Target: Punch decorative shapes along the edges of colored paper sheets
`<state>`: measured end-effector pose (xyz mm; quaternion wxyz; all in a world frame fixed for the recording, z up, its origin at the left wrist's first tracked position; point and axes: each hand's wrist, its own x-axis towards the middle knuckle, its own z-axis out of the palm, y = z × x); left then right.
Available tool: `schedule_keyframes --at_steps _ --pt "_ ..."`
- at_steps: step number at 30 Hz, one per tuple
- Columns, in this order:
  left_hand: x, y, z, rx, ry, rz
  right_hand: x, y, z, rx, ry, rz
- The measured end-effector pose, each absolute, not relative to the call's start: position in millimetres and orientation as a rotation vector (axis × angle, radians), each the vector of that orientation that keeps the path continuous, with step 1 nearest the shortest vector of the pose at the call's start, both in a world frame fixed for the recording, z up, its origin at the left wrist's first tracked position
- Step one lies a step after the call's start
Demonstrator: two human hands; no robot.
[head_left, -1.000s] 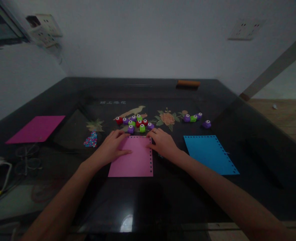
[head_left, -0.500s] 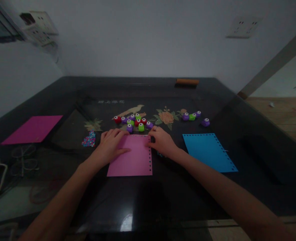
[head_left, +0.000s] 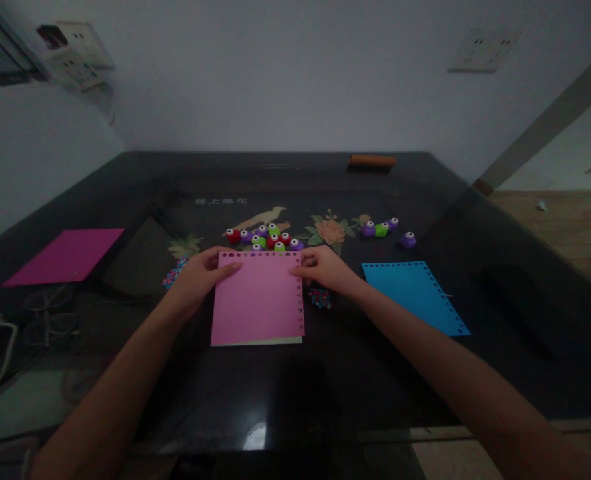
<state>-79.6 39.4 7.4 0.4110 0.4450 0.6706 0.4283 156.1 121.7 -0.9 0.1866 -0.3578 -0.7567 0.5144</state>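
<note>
A pink sheet [head_left: 258, 300] with punched holes along its top and right edges is raised at its far edge. My left hand [head_left: 200, 277] pinches its upper left corner, thumb on top and fingers behind. At the upper right corner my right hand [head_left: 325, 268] grips the sheet between thumb and fingers. A pale strip of another sheet [head_left: 270, 341] shows under the near edge. Just beyond the pink sheet lie several red, purple and green eye-shaped pieces [head_left: 274, 239], partly hidden by it. Small pink and blue bits [head_left: 320, 298] lie beside my right hand.
A blue punched sheet [head_left: 408, 293] lies to the right, a magenta sheet [head_left: 68, 257] far left. More eye-shaped pieces [head_left: 381, 229] sit at the right, and colourful bits [head_left: 173, 272] beside my left hand. Glasses [head_left: 50, 313], a brown roll [head_left: 372, 161] and a dark object [head_left: 515, 307] rest on the table [head_left: 225, 407].
My left hand has moved left to the sheet's corner and closed on it. The pink sheet's far edge has come up, now hiding part of the eye-shaped pieces, and a pale layer shows beneath.
</note>
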Motion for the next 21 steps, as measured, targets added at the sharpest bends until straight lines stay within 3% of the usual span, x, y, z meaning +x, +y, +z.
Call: schedule_keyframes --at_steps 7,21 --pt "-76 37 5 0.939 1.460 1.177 163 125 18 -0.957 -1.965 1.543" --pt "-69 24 -11 1.136 1.358 0.857 182 131 48 -0.869 -1.880 1.479"
